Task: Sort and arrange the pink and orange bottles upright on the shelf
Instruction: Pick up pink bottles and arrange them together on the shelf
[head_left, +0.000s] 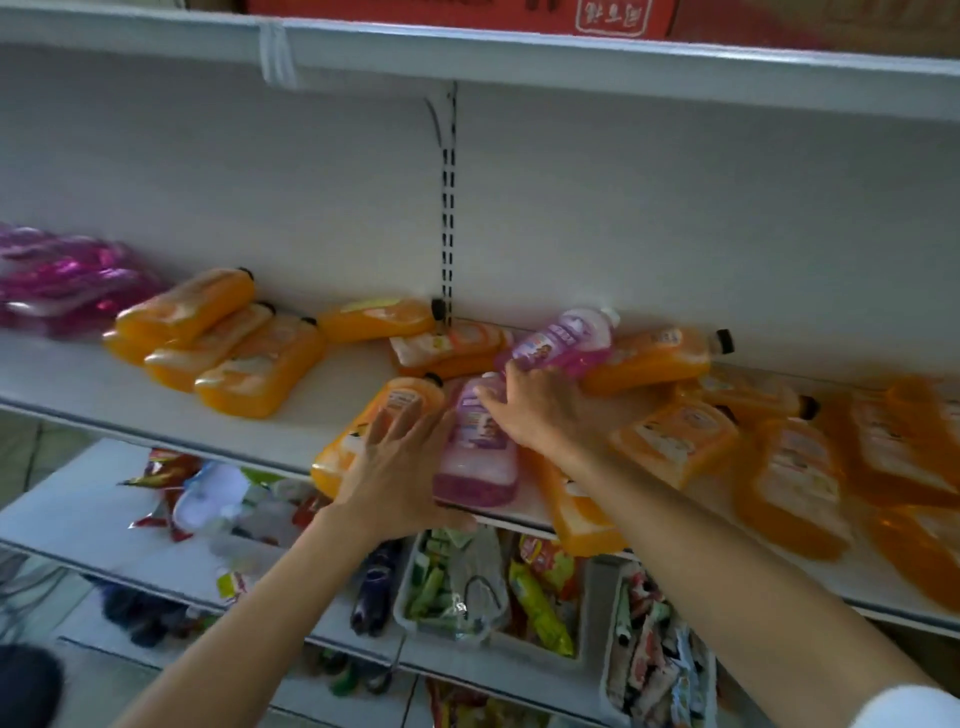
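Note:
Several orange bottles lie flat across the white shelf (332, 374). One pink bottle (480, 457) lies at the shelf's front edge, beside an orange bottle (363, 431). My left hand (400, 467) reaches over that orange bottle with straight, spread fingers. My right hand (540, 410) rests on the upper part of the pink bottle, fingers spread over its neck. A second pink bottle (566, 338) lies further back, on top of orange ones. Three orange bottles (218, 343) lie side by side at the left.
Pink foil packs (67, 280) sit at the shelf's far left. More orange bottles (800, 467) crowd the right side, one (582, 514) overhanging the front edge. Below, a lower shelf holds snack packets and a basket (457, 582). An upper shelf (519, 57) hangs overhead.

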